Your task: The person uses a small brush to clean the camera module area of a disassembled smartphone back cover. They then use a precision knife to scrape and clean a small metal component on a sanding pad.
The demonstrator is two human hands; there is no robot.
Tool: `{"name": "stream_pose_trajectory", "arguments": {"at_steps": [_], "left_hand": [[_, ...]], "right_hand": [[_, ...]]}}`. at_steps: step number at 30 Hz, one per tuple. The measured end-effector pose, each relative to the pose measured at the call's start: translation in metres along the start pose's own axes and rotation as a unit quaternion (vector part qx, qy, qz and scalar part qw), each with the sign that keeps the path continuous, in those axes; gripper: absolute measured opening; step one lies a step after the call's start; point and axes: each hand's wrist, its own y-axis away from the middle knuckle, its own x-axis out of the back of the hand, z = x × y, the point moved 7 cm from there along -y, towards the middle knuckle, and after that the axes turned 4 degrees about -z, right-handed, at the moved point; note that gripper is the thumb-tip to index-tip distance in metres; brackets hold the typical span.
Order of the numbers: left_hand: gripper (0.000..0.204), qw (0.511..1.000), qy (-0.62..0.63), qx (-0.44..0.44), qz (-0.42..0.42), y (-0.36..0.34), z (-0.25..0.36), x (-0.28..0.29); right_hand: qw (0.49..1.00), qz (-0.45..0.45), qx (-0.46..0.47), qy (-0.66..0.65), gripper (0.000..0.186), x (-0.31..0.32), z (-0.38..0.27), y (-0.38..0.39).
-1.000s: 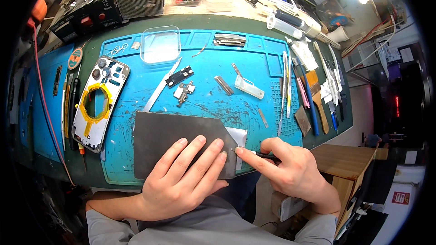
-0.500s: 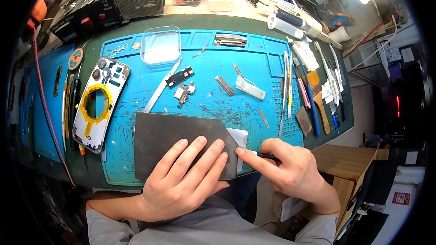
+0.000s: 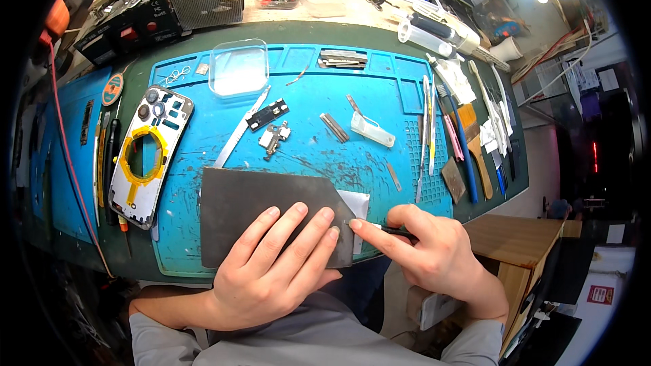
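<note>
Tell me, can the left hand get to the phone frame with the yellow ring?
Probably yes: nothing tall seems to stand between the left hand and the phone frame, but the hand would have to leave the dark sheet that it's resting on.

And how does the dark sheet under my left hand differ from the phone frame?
The dark sheet is plain and dark; the phone frame is pale, with a yellow ring.
The dark sheet has a slanted corner; the phone frame's corners are rounded.
Your left hand rests on the dark sheet; neither hand touches the phone frame.
Both lie at least partly on the blue mat.
</note>
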Motion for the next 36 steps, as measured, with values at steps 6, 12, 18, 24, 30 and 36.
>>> {"name": "stream_pose_trajectory", "arguments": {"at_steps": [6, 12, 18, 24, 30, 36], "left_hand": [[0.051, 1.000, 0.000, -0.001, -0.002, 0.0001, 0.0000, 0.0002], [0.050, 1.000, 0.001, -0.002, -0.002, 0.0003, 0.0000, 0.0004], [0.050, 1.000, 0.001, 0.000, -0.002, 0.0005, 0.0001, -0.0001], [0.047, 1.000, -0.004, 0.002, 0.000, 0.0001, -0.0002, 0.0002], [0.048, 1.000, -0.006, 0.000, -0.002, -0.0001, 0.0003, 0.0004], [0.050, 1.000, -0.005, -0.002, 0.000, -0.0002, 0.0001, 0.0003]], "right_hand": [[1.000, 0.009, 0.001, 0.003, 0.056, -0.0004, -0.0009, 0.0007], [1.000, 0.002, -0.002, -0.003, 0.057, -0.0015, -0.0022, 0.0029], [1.000, 0.001, -0.005, -0.001, 0.057, -0.0011, -0.0040, 0.0033], [1.000, 0.002, -0.002, -0.014, 0.059, -0.0031, -0.0017, 0.0039], [1.000, 0.005, -0.003, -0.008, 0.059, -0.0034, -0.0022, 0.0032], [1.000, 0.009, -0.003, -0.004, 0.059, -0.0027, -0.0017, 0.0017]]}}
